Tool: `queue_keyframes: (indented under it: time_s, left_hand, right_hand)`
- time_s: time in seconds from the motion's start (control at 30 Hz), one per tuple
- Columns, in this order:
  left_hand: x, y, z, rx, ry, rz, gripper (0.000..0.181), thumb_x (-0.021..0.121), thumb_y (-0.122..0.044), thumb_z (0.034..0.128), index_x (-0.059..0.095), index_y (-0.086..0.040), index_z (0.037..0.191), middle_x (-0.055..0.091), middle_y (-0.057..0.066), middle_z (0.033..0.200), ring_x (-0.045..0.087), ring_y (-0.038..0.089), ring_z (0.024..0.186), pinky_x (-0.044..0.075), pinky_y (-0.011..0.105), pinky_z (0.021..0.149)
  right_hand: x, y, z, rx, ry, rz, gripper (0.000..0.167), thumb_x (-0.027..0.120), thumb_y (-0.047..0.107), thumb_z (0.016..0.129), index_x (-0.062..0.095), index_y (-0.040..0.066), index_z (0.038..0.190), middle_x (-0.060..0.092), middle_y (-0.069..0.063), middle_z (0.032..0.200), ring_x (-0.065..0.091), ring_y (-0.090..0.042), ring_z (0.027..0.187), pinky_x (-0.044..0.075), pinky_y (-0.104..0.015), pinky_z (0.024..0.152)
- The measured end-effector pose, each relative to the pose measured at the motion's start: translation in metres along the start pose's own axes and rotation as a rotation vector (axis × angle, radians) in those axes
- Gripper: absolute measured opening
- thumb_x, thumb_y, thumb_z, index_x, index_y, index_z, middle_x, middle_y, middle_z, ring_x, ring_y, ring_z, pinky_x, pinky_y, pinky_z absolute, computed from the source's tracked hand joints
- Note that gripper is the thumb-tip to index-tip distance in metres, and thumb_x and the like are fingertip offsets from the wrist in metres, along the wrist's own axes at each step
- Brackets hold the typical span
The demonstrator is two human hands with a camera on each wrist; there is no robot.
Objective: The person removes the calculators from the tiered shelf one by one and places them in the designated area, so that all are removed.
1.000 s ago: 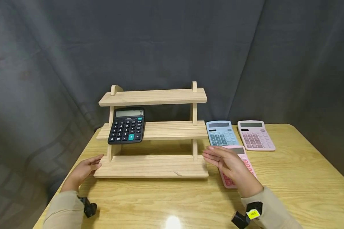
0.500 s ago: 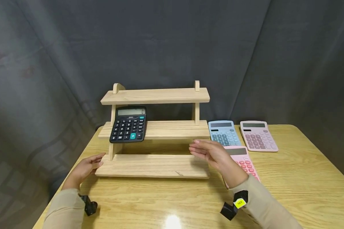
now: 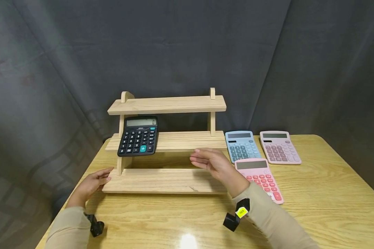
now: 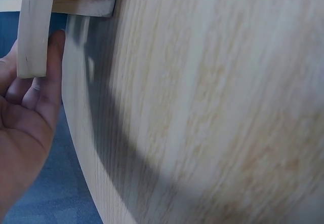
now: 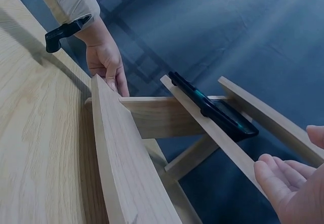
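A three-tier wooden display stand [image 3: 165,181] stands on the table. My left hand [image 3: 88,188] grips the left end of its bottom board; in the left wrist view the fingers [image 4: 45,100] lie along the board's end. My right hand [image 3: 218,169] is in front of the stand's right half, near the middle board's front edge, fingers extended and holding nothing. Whether it touches the board is unclear. A black calculator [image 3: 138,138] leans at the left of the middle tier, its display showing 0; the right wrist view shows this calculator [image 5: 212,110] edge-on.
To the stand's right, a blue calculator [image 3: 241,145], a pale pink calculator [image 3: 280,147] and a brighter pink calculator [image 3: 255,166] lie on the wooden table [image 3: 330,193]. My right forearm covers part of the brighter pink one. A dark curtain [image 3: 180,48] hangs behind.
My right hand has moved left, from beside the stand's right end to in front of its boards, uncovering more of the brighter pink calculator. The left hand stays at the bottom board.
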State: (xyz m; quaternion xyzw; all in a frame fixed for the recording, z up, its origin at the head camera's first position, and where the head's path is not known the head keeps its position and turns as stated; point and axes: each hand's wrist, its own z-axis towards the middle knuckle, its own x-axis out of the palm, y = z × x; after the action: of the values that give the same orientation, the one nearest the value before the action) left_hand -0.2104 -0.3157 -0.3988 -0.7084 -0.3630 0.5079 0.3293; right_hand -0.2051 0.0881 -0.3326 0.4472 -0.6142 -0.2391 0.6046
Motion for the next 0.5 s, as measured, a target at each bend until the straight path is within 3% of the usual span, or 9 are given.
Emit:
queue_keyframes:
  time_s: [0.27, 0.5]
  left_hand:
    - [-0.001, 0.001, -0.001, 0.000, 0.020, -0.035, 0.055, 0.044, -0.016, 0.0910, 0.017, 0.007, 0.133, 0.015, 0.032, 0.133, 0.022, 0.042, 0.118, 0.026, 0.052, 0.091]
    - [0.000, 0.002, 0.001, 0.015, 0.029, -0.054, 0.053, 0.043, -0.011, 0.0908, 0.017, 0.007, 0.133, 0.016, 0.033, 0.132, 0.033, 0.036, 0.112, 0.028, 0.051, 0.091]
  right_hand:
    - [0.015, -0.006, 0.012, -0.003, -0.015, 0.004, 0.015, 0.050, -0.003, 0.083, 0.053, -0.008, 0.097, 0.062, -0.013, 0.080, 0.060, -0.023, 0.078, 0.045, -0.036, 0.076]
    - [0.028, -0.012, 0.021, -0.002, -0.018, -0.017, 0.021, 0.051, -0.003, 0.083, 0.051, -0.011, 0.102, 0.061, -0.016, 0.084, 0.060, -0.023, 0.078, 0.045, -0.036, 0.077]
